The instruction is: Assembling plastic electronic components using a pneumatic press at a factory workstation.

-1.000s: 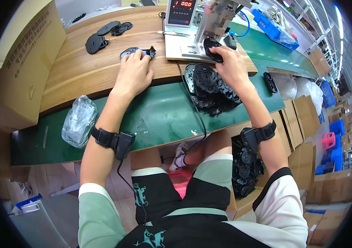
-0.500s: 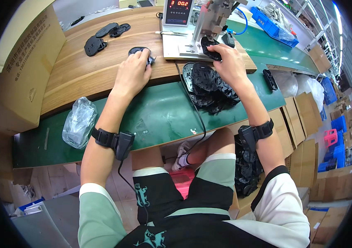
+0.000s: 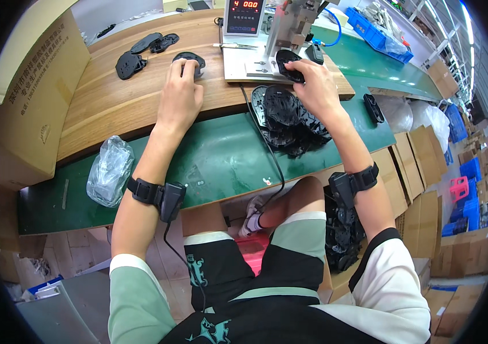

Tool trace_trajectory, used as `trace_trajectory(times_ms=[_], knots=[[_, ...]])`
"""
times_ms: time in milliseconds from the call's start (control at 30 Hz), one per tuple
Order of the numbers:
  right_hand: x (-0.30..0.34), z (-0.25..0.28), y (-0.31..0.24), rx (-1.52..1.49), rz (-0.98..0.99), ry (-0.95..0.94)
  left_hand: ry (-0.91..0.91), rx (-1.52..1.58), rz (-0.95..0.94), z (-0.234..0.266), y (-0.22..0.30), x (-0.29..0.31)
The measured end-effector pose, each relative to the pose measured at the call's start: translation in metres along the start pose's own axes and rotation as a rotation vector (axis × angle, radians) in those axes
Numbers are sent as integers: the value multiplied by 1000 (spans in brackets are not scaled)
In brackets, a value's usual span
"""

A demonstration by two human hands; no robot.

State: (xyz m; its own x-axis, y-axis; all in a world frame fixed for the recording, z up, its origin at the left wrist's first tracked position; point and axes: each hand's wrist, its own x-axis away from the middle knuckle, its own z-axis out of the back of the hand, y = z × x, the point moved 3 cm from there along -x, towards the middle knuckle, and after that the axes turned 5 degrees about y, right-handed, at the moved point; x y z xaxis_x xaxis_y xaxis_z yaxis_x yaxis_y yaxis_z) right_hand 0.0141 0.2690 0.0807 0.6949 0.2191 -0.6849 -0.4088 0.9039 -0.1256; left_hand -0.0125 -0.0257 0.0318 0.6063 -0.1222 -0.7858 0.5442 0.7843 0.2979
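Observation:
My left hand [image 3: 179, 94] is closed, fingers over a black curved plastic shell [image 3: 191, 57] at the wooden board, left of the press. My right hand [image 3: 318, 86] grips a black oval plastic part [image 3: 287, 62] by its near edge, at the base plate [image 3: 244, 73] under the head of a small bench press [image 3: 292, 28]. The part's upper face shows, with a gap between it and the press head. Below my right hand, a pile of black plastic parts [image 3: 284, 117] lies on the green table. Several similar black pieces [image 3: 131, 64] rest at the far left.
A control box [image 3: 244, 17] with a red display stands beside the press. A cardboard box [image 3: 37, 97] stands left and a clear plastic bag [image 3: 110, 172] near it. A black cable [image 3: 268, 140] crosses the table edge. A blue crate [image 3: 378, 34] sits far right.
The press head has risen off the part in my right hand, and the display's digits have changed. My left hand has shifted slightly away and left with its shell, which shows more.

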Motion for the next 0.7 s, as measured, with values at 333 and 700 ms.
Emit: trace_trajectory(times_ms=[333, 700], knots=[[0, 1, -4, 29, -20, -22, 57, -144, 1, 4, -2, 0], [-1, -3, -3, 37, -63, -23, 28, -51, 136, 7, 1, -3]])
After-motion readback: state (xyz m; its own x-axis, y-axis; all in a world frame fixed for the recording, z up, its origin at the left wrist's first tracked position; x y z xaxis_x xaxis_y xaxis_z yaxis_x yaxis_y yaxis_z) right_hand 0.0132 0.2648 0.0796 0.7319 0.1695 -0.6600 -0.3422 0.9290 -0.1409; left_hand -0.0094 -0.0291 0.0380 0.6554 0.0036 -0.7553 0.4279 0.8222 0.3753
